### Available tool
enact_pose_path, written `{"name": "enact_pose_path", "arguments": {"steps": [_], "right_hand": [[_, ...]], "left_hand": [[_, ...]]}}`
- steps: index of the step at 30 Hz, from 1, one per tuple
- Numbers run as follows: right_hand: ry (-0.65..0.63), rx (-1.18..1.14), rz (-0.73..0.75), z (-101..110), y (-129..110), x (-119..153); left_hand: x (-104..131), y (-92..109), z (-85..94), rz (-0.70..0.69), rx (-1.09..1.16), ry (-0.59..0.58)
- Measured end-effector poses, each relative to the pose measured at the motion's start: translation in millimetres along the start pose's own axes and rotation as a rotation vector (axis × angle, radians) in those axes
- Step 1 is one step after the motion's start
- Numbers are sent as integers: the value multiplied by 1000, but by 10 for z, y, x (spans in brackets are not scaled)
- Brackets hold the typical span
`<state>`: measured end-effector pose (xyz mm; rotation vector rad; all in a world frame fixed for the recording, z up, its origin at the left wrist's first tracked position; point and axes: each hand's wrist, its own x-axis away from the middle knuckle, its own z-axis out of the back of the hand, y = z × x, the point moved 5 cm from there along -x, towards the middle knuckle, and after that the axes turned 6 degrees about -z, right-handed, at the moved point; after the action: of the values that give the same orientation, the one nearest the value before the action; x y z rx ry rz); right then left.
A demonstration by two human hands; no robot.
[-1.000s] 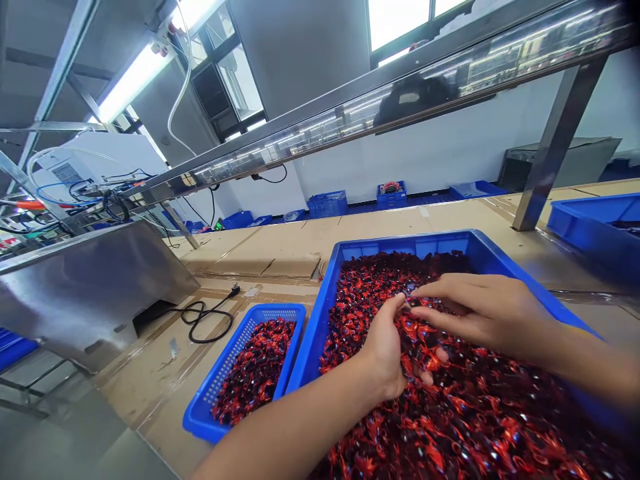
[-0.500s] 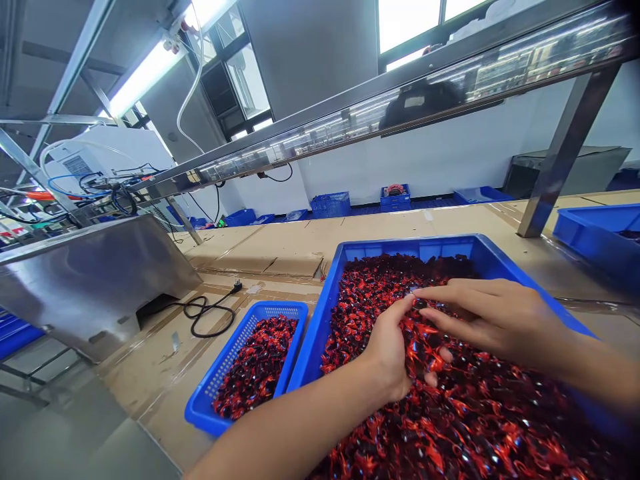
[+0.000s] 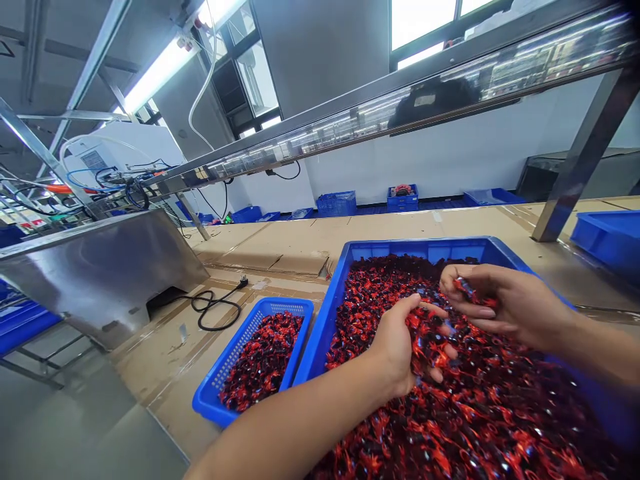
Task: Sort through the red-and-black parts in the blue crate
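Observation:
A large blue bin [image 3: 350, 257] in front of me is heaped with small red and black pieces [image 3: 480, 413]. My left hand [image 3: 400, 347] lies palm up on the heap, cupping a handful of these pieces. My right hand [image 3: 510, 303] hovers just to the right, fingers curled around a few pieces that it has lifted off the pile. A smaller blue perforated basket [image 3: 225, 373] stands to the left of the bin and holds more of the same pieces [image 3: 265, 360].
The bins rest on a cardboard-covered bench [image 3: 280, 250]. A slanted steel chute [image 3: 100, 267] stands at the left with a black power cord [image 3: 215, 307] beside it. Another blue bin [image 3: 605, 240] is at the far right behind a steel post [image 3: 575, 167]. Blue crates [image 3: 336, 203] line the back wall.
My right hand has pulled back from the left hand's fingertips and curled shut around a few pieces, lifting them. The left hand stays cupped on the heap. The view shifted slightly left.

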<state>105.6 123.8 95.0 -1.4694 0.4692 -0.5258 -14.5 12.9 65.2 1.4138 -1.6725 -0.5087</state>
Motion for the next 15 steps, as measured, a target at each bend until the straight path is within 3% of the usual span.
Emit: {"name": "enact_pose_path", "arguments": {"steps": [4, 10, 15], "right_hand": [[-23, 77, -9, -8, -4, -42], [64, 674, 416, -114, -167, 120], [27, 840, 638, -176, -199, 198]], "left_hand": [[-29, 10, 34, -16, 27, 35], [-54, 7, 40, -27, 1, 44], [-59, -27, 12, 16, -35, 44]]}}
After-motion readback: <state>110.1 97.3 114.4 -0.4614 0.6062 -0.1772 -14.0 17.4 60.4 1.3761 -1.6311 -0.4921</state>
